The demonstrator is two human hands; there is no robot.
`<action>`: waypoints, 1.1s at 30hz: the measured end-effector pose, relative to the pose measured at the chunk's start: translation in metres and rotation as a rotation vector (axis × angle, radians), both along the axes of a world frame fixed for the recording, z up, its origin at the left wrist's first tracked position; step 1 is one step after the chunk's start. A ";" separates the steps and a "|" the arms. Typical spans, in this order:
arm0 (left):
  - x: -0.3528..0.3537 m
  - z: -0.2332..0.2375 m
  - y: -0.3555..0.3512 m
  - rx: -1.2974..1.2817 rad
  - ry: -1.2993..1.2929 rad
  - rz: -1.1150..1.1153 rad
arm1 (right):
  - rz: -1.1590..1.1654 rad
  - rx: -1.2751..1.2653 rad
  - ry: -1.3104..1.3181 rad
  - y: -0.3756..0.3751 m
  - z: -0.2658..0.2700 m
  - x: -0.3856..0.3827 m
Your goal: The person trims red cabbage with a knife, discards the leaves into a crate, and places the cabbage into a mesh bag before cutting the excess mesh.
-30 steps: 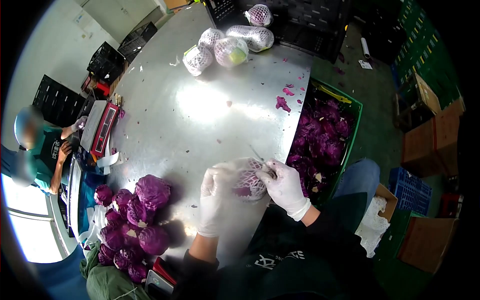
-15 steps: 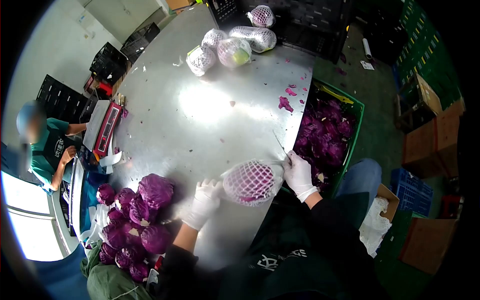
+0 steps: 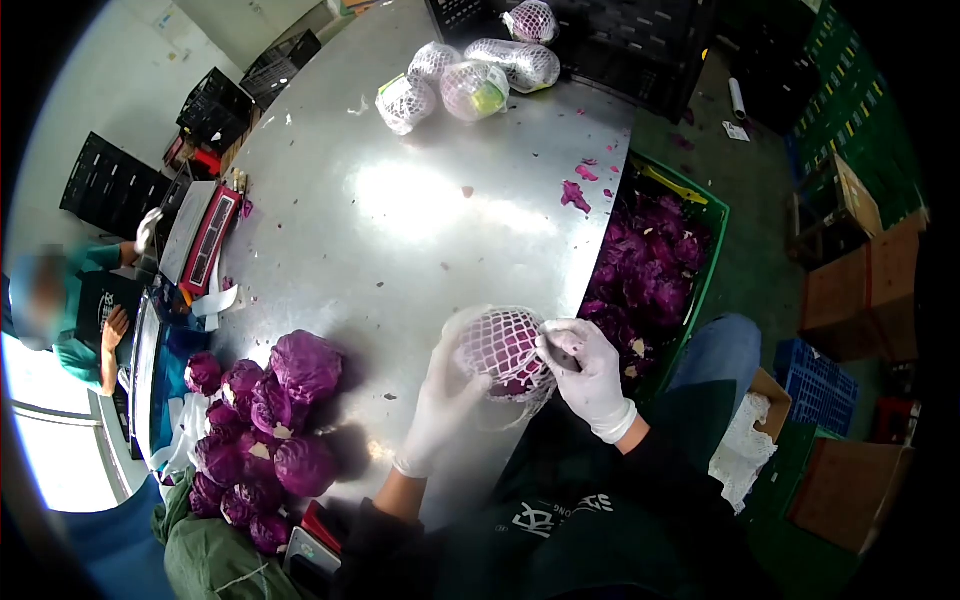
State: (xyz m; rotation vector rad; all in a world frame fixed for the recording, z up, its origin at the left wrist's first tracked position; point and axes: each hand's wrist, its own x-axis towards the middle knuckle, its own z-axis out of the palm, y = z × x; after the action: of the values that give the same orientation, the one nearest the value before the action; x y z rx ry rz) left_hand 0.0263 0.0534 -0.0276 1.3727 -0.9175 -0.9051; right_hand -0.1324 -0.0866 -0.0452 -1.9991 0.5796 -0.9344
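Note:
A red cabbage (image 3: 500,345) in a white foam net sleeve rests near the table's front edge. My left hand (image 3: 440,395), in a white glove, is curved around the cabbage's left side, with the thumb across its front. At the cabbage's right side my gloved right hand (image 3: 590,378) has its fingers bent and pinched on the net's edge. Loose netting hangs below the cabbage between both hands. Several bare red cabbages (image 3: 305,465) are piled on the table to the left of my left hand.
Several netted vegetables (image 3: 475,90) lie at the table's far end by a black crate (image 3: 620,50). A green crate (image 3: 712,250) of purple leaves stands against the right edge. A red scale (image 3: 210,240) and a co-worker (image 3: 95,300) are at the left.
My left hand has moved up around the cabbage, and my right hand has moved in to its side. The thin pointed thing at my right hand no longer shows. The co-worker has shifted left.

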 end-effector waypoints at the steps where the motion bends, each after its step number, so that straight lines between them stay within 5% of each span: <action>1: 0.003 -0.001 0.000 0.011 0.024 -0.028 | -0.025 -0.055 -0.009 -0.001 0.006 0.005; 4: 0.007 -0.020 -0.001 -0.039 -0.034 -0.036 | -0.190 0.367 0.098 -0.004 -0.005 0.015; 8: 0.007 -0.020 0.009 0.217 -0.543 0.124 | -0.222 1.014 0.027 -0.029 -0.043 0.018; 11: -0.019 0.028 0.003 0.297 -1.018 0.364 | -0.215 0.814 0.115 -0.019 -0.064 0.022; 14: -0.028 0.037 -0.017 0.091 -0.992 0.103 | -0.235 0.819 0.064 -0.007 -0.032 0.030; 16: -0.032 0.029 -0.028 0.233 -1.095 0.097 | -0.079 0.586 0.292 -0.009 -0.024 0.026; 18: -0.020 0.021 -0.031 0.306 -1.115 0.133 | -0.133 0.212 0.253 -0.017 -0.035 0.030; 23: 0.009 0.020 -0.001 0.182 -0.625 0.066 | -0.123 -0.124 0.519 -0.035 -0.039 0.047; 28: 0.013 0.004 0.035 0.116 -0.690 0.143 | -0.112 -0.198 0.698 -0.039 -0.052 0.059; 32: 0.010 -0.014 0.048 0.109 -0.402 0.173 | 0.012 0.301 0.486 -0.032 -0.053 0.061; 33: 0.005 -0.010 0.043 0.152 -0.454 0.177 | 0.097 0.837 0.246 -0.024 -0.050 0.068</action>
State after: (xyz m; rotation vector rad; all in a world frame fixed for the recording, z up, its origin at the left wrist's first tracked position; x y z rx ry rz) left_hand 0.0317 0.0959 -0.0381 1.8035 -1.0595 -0.5439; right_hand -0.0644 -0.1104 -0.0948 -1.3577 0.8319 -0.2883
